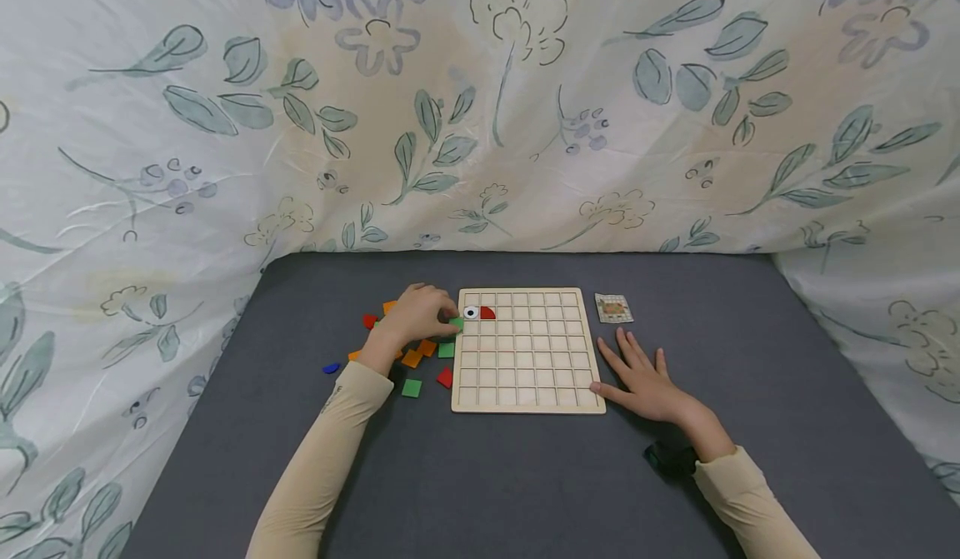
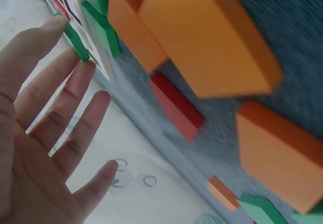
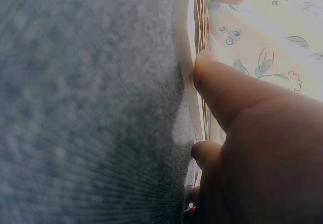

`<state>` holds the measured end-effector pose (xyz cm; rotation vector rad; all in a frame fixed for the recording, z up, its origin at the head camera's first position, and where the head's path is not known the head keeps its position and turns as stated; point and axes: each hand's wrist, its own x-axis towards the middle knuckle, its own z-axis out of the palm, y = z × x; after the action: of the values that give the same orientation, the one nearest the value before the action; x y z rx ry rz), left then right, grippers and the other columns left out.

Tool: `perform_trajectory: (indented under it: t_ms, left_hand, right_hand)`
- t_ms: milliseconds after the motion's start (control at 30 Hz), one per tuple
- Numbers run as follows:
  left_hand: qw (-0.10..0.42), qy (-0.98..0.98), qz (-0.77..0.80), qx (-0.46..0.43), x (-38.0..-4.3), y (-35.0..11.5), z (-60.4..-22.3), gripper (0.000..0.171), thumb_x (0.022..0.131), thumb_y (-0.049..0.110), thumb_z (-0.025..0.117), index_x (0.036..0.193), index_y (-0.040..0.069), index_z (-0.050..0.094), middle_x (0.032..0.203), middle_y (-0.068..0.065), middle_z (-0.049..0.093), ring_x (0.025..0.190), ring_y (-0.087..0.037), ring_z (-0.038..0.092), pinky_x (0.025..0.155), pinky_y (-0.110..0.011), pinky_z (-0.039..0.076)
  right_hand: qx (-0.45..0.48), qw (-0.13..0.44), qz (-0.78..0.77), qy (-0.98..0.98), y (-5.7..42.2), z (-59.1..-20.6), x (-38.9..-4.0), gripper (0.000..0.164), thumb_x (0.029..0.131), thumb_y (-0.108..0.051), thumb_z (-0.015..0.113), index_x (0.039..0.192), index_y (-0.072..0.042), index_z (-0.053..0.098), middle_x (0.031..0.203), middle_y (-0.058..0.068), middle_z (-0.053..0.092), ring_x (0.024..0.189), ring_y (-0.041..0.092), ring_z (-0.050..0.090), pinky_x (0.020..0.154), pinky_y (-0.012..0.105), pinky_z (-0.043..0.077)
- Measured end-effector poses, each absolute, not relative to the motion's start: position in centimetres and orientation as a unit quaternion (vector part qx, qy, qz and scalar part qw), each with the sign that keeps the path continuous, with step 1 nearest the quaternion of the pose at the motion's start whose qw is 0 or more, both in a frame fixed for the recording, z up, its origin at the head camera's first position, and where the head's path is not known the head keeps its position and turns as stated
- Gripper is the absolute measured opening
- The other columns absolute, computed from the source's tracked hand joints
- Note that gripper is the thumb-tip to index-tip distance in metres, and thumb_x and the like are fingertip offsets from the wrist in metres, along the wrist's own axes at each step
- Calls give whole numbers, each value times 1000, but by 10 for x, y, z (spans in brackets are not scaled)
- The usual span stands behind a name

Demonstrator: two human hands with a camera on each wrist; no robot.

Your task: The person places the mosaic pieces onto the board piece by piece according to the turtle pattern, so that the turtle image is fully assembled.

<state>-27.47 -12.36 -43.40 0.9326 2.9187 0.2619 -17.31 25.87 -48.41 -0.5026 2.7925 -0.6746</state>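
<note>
My left hand [image 1: 422,313] pinches a green tile [image 2: 75,38] between thumb and fingertips, at the left edge of a wooden grid board [image 1: 528,376]. A white round tile with a dark eye dot [image 1: 471,313] and a red rounded tile [image 1: 487,313] sit side by side in the board's upper left cells. My right hand [image 1: 645,382] lies with fingers spread at the board's right side. Its thumb [image 3: 217,77] rests on the board's edge, the other fingers reaching along the table beside it.
Left of the board lie loose orange tiles [image 1: 411,359], green tiles [image 1: 411,388], red tiles [image 1: 445,377] and a blue piece [image 1: 331,368]. A small picture card [image 1: 613,309] is at the board's upper right. Patterned cloth [image 1: 525,167] hangs behind the grey table [image 1: 517,484].
</note>
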Motion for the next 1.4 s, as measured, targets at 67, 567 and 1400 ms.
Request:
perform_trajectory:
  t_ms: [67, 567, 1400]
  left_hand:
    - [33, 948, 87, 303, -275, -120, -435, 25, 80, 35, 72, 99, 20, 74, 99, 3, 67, 94, -18, 59, 105, -52, 30]
    - [15, 948, 100, 302, -279, -107, -447, 23, 78, 37, 73, 95, 22, 74, 92, 7, 68, 88, -14, 59, 101, -47, 36]
    - [44, 949, 138, 279, -281, -116, -447, 21, 77, 35, 74, 95, 23, 73, 90, 6, 64, 91, -18, 54, 101, -48, 35]
  right_hand:
    - [-171, 111, -229, 952, 259, -484, -173, 80, 89, -52, 51, 149, -9, 18, 153, 23, -3, 139, 43, -4, 98, 70, -11]
    - [-171, 116, -228, 952, 259, -485, -174, 80, 89, -52, 51, 149, -10, 17, 154, 22, -5, 140, 42, -5, 99, 70, -12]
    - [-171, 110, -226, 953, 257, -486, -174, 81, 89, -53, 51, 149, -10, 17, 153, 22, -4, 140, 42, -5, 99, 70, -11]
